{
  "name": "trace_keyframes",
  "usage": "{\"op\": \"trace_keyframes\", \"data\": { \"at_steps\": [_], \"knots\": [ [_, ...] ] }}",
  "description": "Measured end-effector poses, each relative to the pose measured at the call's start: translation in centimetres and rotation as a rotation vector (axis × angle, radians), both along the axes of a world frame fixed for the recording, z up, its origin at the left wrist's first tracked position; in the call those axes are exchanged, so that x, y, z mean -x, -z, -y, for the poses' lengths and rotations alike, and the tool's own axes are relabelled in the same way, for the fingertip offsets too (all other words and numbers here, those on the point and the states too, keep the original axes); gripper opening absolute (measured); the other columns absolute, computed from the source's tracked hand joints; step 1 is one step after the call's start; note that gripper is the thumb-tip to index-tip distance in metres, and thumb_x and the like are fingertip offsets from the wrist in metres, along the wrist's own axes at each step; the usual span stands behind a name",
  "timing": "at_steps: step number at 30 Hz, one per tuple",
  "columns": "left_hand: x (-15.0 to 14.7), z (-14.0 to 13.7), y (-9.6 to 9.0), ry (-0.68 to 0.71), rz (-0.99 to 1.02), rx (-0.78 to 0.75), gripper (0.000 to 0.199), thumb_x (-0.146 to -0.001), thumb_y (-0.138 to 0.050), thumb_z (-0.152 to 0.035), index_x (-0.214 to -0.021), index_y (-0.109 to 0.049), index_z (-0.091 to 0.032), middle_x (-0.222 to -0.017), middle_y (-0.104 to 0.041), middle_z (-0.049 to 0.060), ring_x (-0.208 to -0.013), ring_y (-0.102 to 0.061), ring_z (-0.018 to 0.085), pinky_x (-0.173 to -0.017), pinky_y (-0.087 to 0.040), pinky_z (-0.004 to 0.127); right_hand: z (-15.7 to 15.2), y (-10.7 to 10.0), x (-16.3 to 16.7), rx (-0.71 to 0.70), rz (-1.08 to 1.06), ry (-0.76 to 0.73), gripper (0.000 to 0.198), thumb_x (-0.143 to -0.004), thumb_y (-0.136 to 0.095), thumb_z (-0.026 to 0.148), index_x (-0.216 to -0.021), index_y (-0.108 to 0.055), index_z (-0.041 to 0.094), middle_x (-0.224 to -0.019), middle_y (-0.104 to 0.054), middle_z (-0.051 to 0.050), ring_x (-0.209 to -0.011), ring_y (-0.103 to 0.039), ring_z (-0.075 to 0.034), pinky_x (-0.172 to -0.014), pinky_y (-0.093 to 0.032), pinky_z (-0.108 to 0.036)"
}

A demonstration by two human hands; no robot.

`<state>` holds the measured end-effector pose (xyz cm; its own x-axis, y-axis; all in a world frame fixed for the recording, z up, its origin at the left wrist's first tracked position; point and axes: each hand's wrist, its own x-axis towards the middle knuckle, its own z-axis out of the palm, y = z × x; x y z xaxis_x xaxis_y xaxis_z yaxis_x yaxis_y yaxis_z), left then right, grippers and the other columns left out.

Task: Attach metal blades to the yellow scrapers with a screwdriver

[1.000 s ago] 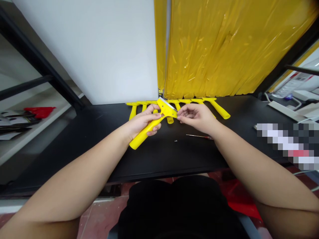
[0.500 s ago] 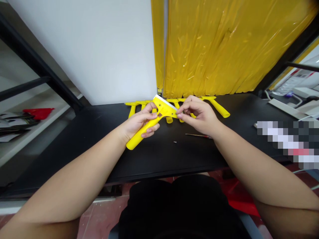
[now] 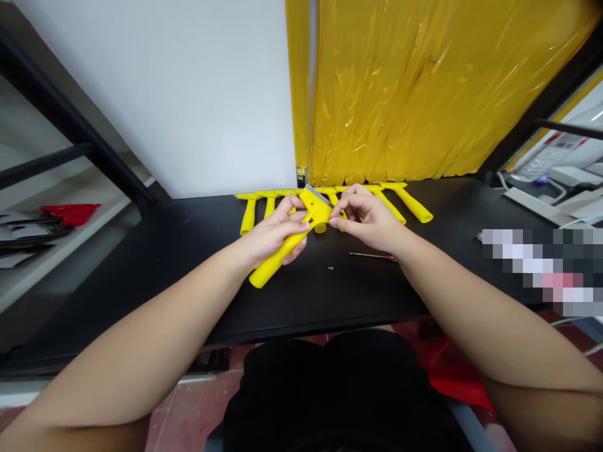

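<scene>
My left hand [image 3: 277, 232] is wrapped round the handle of a yellow scraper [image 3: 276, 260]. The scraper slants up to the right, with a thin blade strip [image 3: 319, 195] along the far edge of its head. At the right corner of that head, the thumb and fingers of my right hand [image 3: 365, 216] are pinched together and cover the corner; whatever they hold is hidden. A small screw [image 3: 330, 268] lies on the black table below the hands. A thin screwdriver [image 3: 372, 255] rests nearby, its handle end partly behind my right wrist.
Several more yellow scrapers [image 3: 414, 206] stand in a row along the back of the black table [image 3: 141, 276]. Behind them are a white panel [image 3: 211, 94] and a stack wrapped in yellow film [image 3: 400, 94]. Black frame posts [image 3: 70, 113] rise at both sides.
The scraper and my left hand have shifted slightly right and towards me. My right fingertips now cover the right corner of the head, where a hole showed before.
</scene>
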<state>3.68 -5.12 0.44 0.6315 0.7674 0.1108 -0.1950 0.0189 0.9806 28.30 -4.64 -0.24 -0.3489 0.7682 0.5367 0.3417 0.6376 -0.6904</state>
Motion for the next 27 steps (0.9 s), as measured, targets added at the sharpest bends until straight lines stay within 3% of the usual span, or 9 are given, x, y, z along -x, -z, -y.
{"op": "trace_keyframes", "data": {
  "at_steps": [5, 11, 15, 18, 23, 27],
  "knots": [
    [-0.4, 0.2, 0.1, -0.001, -0.002, -0.033, 0.035, -0.092, -0.069, -0.026, -0.107, -0.037, -0.028, -0.096, -0.062, -0.006, -0.044, -0.055, 0.006, -0.030, -0.038, 0.016, -0.5, 0.4, -0.1, 0.003, -0.021, 0.028, 0.019, -0.086, -0.081, 0.035, -0.089, -0.069, 0.021, -0.092, -0.047, -0.001, -0.075, -0.045, -0.015, -0.072, -0.041, -0.034],
    [-0.3, 0.3, 0.2, 0.013, -0.008, -0.052, 0.035, -0.092, -0.069, -0.025, -0.105, -0.037, -0.028, -0.101, -0.064, -0.004, -0.044, -0.055, 0.004, -0.031, -0.037, 0.015, -1.1, 1.2, 0.1, 0.297, -0.156, -0.039, 0.055, -0.073, -0.090, 0.057, -0.093, -0.053, 0.023, -0.080, -0.050, 0.003, -0.069, -0.044, -0.013, -0.063, -0.039, -0.031],
    [-0.4, 0.3, 0.1, -0.023, 0.005, -0.030, 0.035, -0.092, -0.069, -0.025, -0.108, -0.038, -0.028, -0.091, -0.061, -0.006, -0.043, -0.054, 0.005, -0.031, -0.037, 0.015, -0.9, 0.5, -0.5, 0.359, -0.180, -0.053, 0.061, -0.068, -0.092, 0.060, -0.096, -0.052, 0.023, -0.085, -0.052, 0.003, -0.069, -0.047, -0.012, -0.064, -0.042, -0.030],
    [-0.4, 0.1, 0.1, -0.097, 0.006, -0.004, 0.038, -0.090, -0.071, -0.025, -0.109, -0.039, -0.029, -0.087, -0.058, -0.007, -0.046, -0.054, 0.006, -0.032, -0.037, 0.015, -0.6, -0.8, -2.9, 0.366, 0.057, -0.074, 0.055, -0.068, -0.093, 0.057, -0.094, -0.058, 0.022, -0.083, -0.053, 0.003, -0.069, -0.047, -0.012, -0.062, -0.040, -0.029],
    [-0.1, -0.5, 0.0, -0.217, 0.001, 0.046, 0.039, -0.088, -0.073, -0.024, -0.111, -0.042, -0.029, -0.086, -0.058, -0.006, -0.048, -0.055, 0.007, -0.035, -0.039, 0.015, -0.7, -1.8, -7.1, 0.539, 0.761, -0.112, 0.031, -0.072, -0.090, 0.046, -0.085, -0.075, 0.023, -0.072, -0.062, 0.001, -0.060, -0.053, -0.015, -0.054, -0.038, -0.030],
    [0.0, -0.7, -0.2, -0.288, -0.005, 0.091, 0.041, -0.085, -0.073, -0.022, -0.111, -0.042, -0.028, -0.090, -0.058, -0.004, -0.049, -0.056, 0.007, -0.034, -0.039, 0.016, -0.8, -1.2, -7.1, 0.557, 0.872, -0.113, 0.020, -0.080, -0.081, 0.041, -0.074, -0.075, 0.023, -0.068, -0.068, -0.002, -0.058, -0.059, -0.017, -0.052, -0.041, -0.031]
  ]
}}
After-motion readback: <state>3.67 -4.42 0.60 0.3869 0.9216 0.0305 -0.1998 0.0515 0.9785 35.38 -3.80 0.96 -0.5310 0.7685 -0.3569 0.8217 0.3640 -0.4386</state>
